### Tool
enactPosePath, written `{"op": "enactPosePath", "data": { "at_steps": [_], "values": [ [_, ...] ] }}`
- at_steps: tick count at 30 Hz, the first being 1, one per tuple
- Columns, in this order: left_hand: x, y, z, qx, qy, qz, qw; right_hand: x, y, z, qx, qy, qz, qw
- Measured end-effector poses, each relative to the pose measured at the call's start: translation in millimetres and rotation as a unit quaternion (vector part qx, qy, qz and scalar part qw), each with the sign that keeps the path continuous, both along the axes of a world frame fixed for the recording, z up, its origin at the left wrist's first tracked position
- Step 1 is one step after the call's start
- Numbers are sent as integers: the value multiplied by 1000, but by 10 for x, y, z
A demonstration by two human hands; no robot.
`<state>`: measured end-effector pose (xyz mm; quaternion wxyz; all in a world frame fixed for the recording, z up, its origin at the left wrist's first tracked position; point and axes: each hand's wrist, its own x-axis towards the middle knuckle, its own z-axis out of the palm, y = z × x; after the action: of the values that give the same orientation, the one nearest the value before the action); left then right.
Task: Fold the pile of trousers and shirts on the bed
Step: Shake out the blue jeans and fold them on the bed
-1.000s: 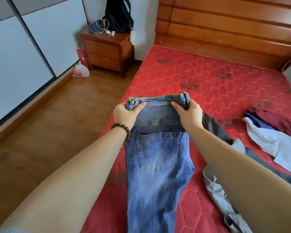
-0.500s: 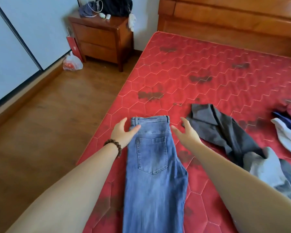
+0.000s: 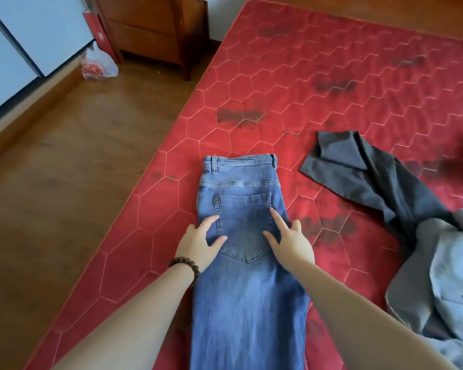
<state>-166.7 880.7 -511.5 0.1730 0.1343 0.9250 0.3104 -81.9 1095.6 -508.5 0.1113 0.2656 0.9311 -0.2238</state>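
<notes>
Head view shows the jeans (image 3: 241, 236) flat along the bed's (image 3: 332, 76) left edge, left hand (image 3: 201, 243) and right hand (image 3: 290, 241) resting open-fingered on the pocket, gripping nothing; smoothing unevenly could skew the legs or slide denim off.
</notes>
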Motion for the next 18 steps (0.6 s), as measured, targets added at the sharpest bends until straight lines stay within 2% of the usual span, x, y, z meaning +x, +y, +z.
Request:
{"op": "enactPosePath", "data": {
  "at_steps": [3, 7, 8, 10, 12, 14, 16, 18],
  "values": [
    [12, 11, -19, 18, 4, -11, 1000, -38, 43, -4, 12, -3, 12, 1000],
    [-291, 178, 113, 42, 72, 17, 996, -355, 172, 124, 43, 88, -12, 995],
    [-399, 226, 156, 36, 85, 34, 995, -447, 193, 166, 47, 94, -30, 994],
    [-509, 293, 178, -45, 104, 59, 992, -533, 193, 194, 98, 60, -38, 993],
    [-402, 331, 146, -131, 172, 22, 976, -465, 77, 193, 163, 63, 2, 985],
    [-133, 401, 57, -131, 237, -55, 961, -332, -168, 144, 172, 130, 65, 974],
    [153, 475, -93, -142, 229, -138, 953, -189, -473, 35, 165, 170, 132, 963],
    [364, 474, -260, -178, 184, -173, 951, -36, -675, -124, 163, 136, 162, 964]
  ]
}}
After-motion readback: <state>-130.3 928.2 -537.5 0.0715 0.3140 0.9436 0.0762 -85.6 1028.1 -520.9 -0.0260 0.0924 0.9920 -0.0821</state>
